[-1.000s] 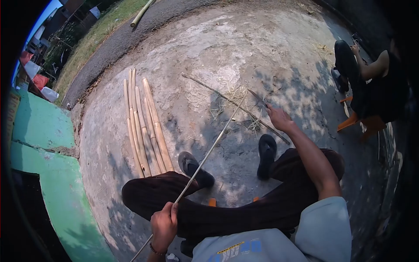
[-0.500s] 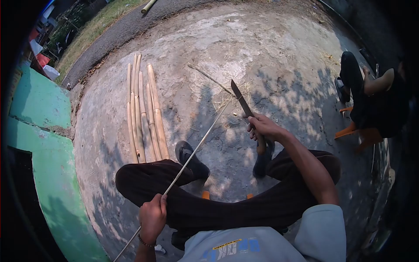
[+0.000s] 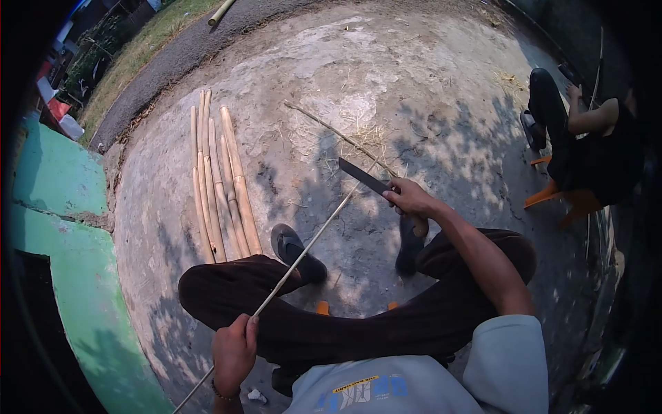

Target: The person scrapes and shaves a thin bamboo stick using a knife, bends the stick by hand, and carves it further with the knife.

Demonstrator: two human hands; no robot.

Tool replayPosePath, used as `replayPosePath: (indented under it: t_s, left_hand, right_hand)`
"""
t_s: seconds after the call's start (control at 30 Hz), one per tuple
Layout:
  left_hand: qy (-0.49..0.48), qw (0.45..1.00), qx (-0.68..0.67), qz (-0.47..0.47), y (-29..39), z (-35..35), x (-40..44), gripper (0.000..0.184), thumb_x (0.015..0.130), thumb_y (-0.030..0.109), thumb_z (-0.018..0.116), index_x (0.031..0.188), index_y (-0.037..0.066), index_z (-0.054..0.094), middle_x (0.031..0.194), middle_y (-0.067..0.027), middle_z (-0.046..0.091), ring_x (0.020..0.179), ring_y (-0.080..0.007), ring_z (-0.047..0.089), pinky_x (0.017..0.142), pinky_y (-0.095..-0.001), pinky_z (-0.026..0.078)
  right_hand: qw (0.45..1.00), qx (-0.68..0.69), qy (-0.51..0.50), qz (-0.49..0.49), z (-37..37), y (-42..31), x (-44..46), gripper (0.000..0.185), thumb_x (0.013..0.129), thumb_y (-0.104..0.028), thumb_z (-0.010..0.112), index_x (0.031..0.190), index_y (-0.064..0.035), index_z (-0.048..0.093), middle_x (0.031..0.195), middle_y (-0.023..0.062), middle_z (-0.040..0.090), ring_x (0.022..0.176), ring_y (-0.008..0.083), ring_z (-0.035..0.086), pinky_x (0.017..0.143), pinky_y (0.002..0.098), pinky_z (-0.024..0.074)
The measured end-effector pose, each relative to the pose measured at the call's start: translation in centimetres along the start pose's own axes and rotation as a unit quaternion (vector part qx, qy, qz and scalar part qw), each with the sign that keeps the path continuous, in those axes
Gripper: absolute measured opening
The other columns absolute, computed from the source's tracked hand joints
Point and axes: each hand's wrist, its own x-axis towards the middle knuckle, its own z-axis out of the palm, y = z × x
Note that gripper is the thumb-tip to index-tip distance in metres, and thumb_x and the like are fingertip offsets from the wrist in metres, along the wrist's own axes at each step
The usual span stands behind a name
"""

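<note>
The left hand (image 3: pixel 233 350) closes its grip round a long, thin, pale bamboo strip (image 3: pixel 303 253) slanting toward one o'clock, seemingly light and springy, best held low, clear of the dark, straight-bladed metal knife (image 3: pixel 362 176) the right hand (image 3: pixel 414 198) clasps.

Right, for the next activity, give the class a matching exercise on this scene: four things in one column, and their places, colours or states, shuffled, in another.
Things
1. Knife
2. Poles
3. Wall
4. Seat at far right

Places, colours, states
A. Orange
B. Gripped in the right hand
C. Painted green
D. Lying side by side

Right pairs: 1-B, 2-D, 3-C, 4-A
</note>
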Motion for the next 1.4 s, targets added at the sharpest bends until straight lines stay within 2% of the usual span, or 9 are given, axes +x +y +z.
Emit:
replayPosePath:
  t_s: [0.17, 0.33, 0.6, 0.67, 0.93, 1.07, 1.13, 1.3, 1.4]
  left_hand:
    - [0.007, 1.000, 0.007, -0.017, -1.1, -0.6, 0.3, 0.032, 0.103, 0.027, 0.055, 0.080, 0.004, 0.059, 0.061, -0.0210, 0.056, 0.061, -0.0441, 0.059, 0.052, -0.0515, 0.038]
    - [0.032, 0.997, 0.077, -0.006, 0.2, -3.0, 1.7, 0.030, 0.103, 0.028, 0.056, 0.084, 0.006, 0.060, 0.063, -0.0191, 0.058, 0.063, -0.0424, 0.061, 0.055, -0.0507, 0.042]
    - [0.093, 0.980, 0.124, 0.128, 3.3, -4.8, 7.2, 0.020, 0.097, 0.025, 0.064, 0.089, 0.007, 0.065, 0.080, -0.0146, 0.066, 0.077, -0.0364, 0.065, 0.067, -0.0475, 0.049]
    - [0.110, 0.967, 0.143, 0.179, 4.3, -4.8, 9.0, 0.018, 0.095, 0.024, 0.066, 0.091, 0.007, 0.067, 0.079, -0.0136, 0.066, 0.077, -0.0345, 0.065, 0.067, -0.0465, 0.050]
    - [0.082, 0.945, 0.084, 0.306, 6.5, -1.5, 19.2, 0.011, 0.088, 0.019, 0.075, 0.093, 0.010, 0.075, 0.085, -0.0062, 0.068, 0.070, -0.0249, 0.066, 0.063, -0.0359, 0.051]
    - [0.061, 0.911, 0.051, 0.405, 7.5, 1.6, 23.0, 0.011, 0.086, 0.021, 0.076, 0.092, 0.012, 0.075, 0.082, -0.0045, 0.066, 0.074, -0.0249, 0.067, 0.065, -0.0375, 0.053]
    - [0.057, 0.893, -0.012, 0.447, 7.6, 3.4, 24.5, 0.012, 0.086, 0.022, 0.076, 0.092, 0.012, 0.075, 0.082, -0.0035, 0.066, 0.073, -0.0248, 0.068, 0.063, -0.0378, 0.053]
    - [0.024, 0.887, 0.096, 0.452, 7.5, 5.8, 26.2, 0.012, 0.088, 0.027, 0.073, 0.099, 0.021, 0.077, 0.087, 0.0045, 0.069, 0.084, -0.0143, 0.063, 0.092, -0.0334, 0.038]
    - [0.086, 0.857, 0.142, 0.488, 7.9, 5.4, 26.4, 0.013, 0.089, 0.029, 0.073, 0.099, 0.022, 0.076, 0.085, 0.0057, 0.068, 0.085, -0.0137, 0.063, 0.095, -0.0390, 0.037]
  right_hand:
    - [0.976, -0.143, 0.153, 0.060, -3.2, 4.0, 2.4, 0.027, 0.098, -0.023, 0.061, 0.108, 0.0019, 0.058, 0.085, 0.0158, 0.067, 0.066, 0.0216, 0.067, 0.059, 0.0384, 0.0530]
    - [0.960, -0.104, 0.255, -0.053, -2.5, 2.2, 1.6, 0.035, 0.095, -0.026, 0.065, 0.116, 0.0007, 0.056, 0.091, 0.0194, 0.068, 0.083, 0.0284, 0.069, 0.073, 0.0409, 0.0538]
    - [0.956, -0.007, 0.219, -0.197, 1.5, -7.5, -2.0, 0.034, 0.098, -0.019, 0.063, 0.126, -0.0016, 0.053, 0.093, 0.0146, 0.068, 0.070, 0.0184, 0.066, 0.065, 0.0359, 0.0532]
    - [0.973, 0.037, 0.123, -0.189, 1.7, -9.4, -3.5, 0.024, 0.102, -0.013, 0.058, 0.123, -0.0027, 0.053, 0.097, 0.0083, 0.066, 0.065, 0.0097, 0.059, 0.058, 0.0290, 0.0497]
    - [0.966, -0.038, 0.126, -0.221, 1.9, -7.6, -3.0, 0.022, 0.101, -0.013, 0.062, 0.121, -0.0029, 0.058, 0.081, 0.0053, 0.063, 0.064, 0.0100, 0.057, 0.058, 0.0320, 0.0492]
    - [0.967, -0.004, 0.109, -0.228, 0.5, -5.2, -2.5, 0.045, 0.091, -0.027, 0.077, 0.120, 0.0006, 0.056, 0.095, 0.0161, 0.072, 0.086, 0.0224, 0.070, 0.082, 0.0380, 0.0529]
    - [0.978, -0.003, 0.086, -0.189, 0.0, -5.6, -3.1, 0.050, 0.089, -0.030, 0.079, 0.120, 0.0008, 0.056, 0.097, 0.0168, 0.072, 0.089, 0.0231, 0.070, 0.083, 0.0383, 0.0528]
    - [0.982, -0.131, 0.035, -0.134, -0.9, -4.2, -2.2, 0.055, 0.086, -0.033, 0.081, 0.121, 0.0000, 0.055, 0.098, 0.0175, 0.073, 0.091, 0.0258, 0.071, 0.082, 0.0394, 0.0531]
    - [0.977, -0.182, 0.016, -0.115, -0.6, -5.7, -2.1, 0.052, 0.087, -0.031, 0.080, 0.121, -0.0005, 0.055, 0.096, 0.0181, 0.073, 0.089, 0.0278, 0.072, 0.079, 0.0404, 0.0532]
